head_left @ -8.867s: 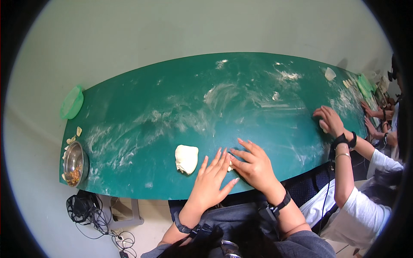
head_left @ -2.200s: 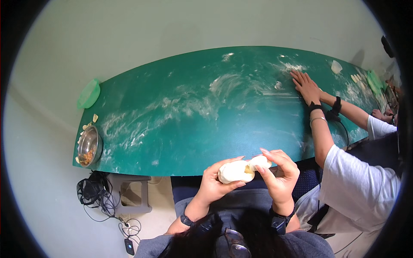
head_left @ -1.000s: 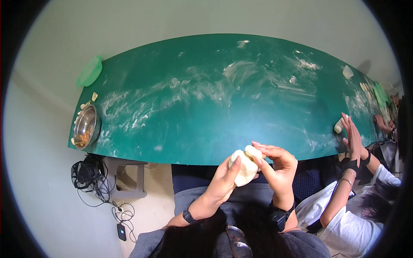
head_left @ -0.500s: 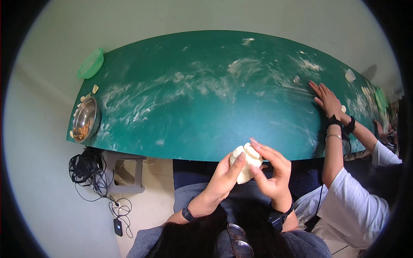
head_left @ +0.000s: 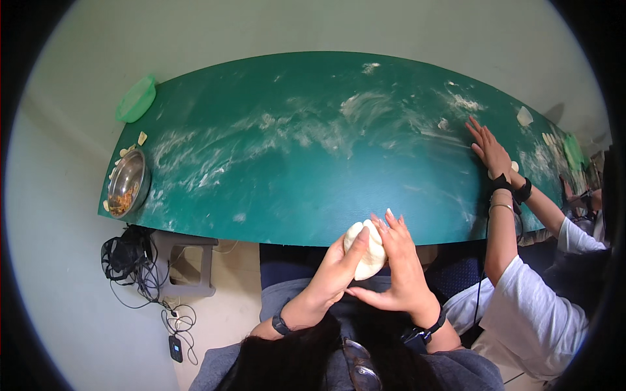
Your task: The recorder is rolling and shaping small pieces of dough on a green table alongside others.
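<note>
My left hand [head_left: 332,277] is closed round a pale lump of dough [head_left: 370,259], its thumb lying along the front. The lump has a crease near its top. Against the dough's right side lie the fingers of my right hand [head_left: 404,267], stretched upward with their tips apart, while its thumb sticks out below, off the dough. Both hands are raised at the near edge of the green table [head_left: 293,195], which is streaked with white flour.
A steel bowl [head_left: 134,173] holding orange-brown food stands at the left end, near dough scraps [head_left: 142,138] and a green plastic basket [head_left: 135,98]. A co-worker's hands [head_left: 489,150] press on the table at the right. Cables [head_left: 134,260] and a grey stool [head_left: 202,280] are below left.
The dough has been lifted off the table into my hands. Since half a second ago my right fingers have straightened and that thumb has moved down, away from the dough.
</note>
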A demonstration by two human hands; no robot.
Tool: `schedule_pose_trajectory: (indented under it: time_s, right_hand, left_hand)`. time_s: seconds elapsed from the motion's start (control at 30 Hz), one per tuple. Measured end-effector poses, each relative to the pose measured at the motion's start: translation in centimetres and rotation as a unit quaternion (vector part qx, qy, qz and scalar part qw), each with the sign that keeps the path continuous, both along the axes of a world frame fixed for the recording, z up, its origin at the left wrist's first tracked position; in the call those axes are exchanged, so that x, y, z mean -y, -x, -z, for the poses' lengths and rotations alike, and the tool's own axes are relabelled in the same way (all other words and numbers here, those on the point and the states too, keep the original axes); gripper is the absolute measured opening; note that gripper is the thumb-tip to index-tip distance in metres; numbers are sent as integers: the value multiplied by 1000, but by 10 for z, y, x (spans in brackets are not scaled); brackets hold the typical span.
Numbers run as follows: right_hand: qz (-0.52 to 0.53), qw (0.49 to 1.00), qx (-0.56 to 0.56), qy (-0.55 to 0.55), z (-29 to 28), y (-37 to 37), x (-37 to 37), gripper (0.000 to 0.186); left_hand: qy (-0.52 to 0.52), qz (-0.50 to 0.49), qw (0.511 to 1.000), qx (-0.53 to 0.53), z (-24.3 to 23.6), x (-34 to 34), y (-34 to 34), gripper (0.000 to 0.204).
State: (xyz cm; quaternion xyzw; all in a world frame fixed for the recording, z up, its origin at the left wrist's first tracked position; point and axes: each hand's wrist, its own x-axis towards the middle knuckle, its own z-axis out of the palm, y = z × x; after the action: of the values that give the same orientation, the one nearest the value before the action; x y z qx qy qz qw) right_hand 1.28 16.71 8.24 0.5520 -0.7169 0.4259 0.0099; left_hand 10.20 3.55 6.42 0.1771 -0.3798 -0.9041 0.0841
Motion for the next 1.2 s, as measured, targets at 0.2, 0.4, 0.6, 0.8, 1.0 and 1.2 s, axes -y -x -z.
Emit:
schedule_pose_trajectory:
  time_s: [0.2,0.4,0.6,0.8,1.0,1.2]
  right_hand:
    - [71,995,21,73,13,7,2,111]
    - [51,960,249,119,12,10,0,108]
    - [1,793,567,222,8,15,6,88]
    - [-7,852,498,165,8,21,23,76]
    - [27,868,480,125,1,35,34,52]
    - [-33,898,436,54,-7,60,33,51]
  left_hand:
    - [27,114,993,-4,-6,14,-6,61]
    - [104,194,973,-65,2,33,-12,67]
    - [390,89,917,12,-15,40,-9,65]
    - [520,-59,850,-59,-10,40,13,85]
    - [510,-74,849,-118,1,48,35,79]
    - [498,-95,858,-88,-6,56,44,67]
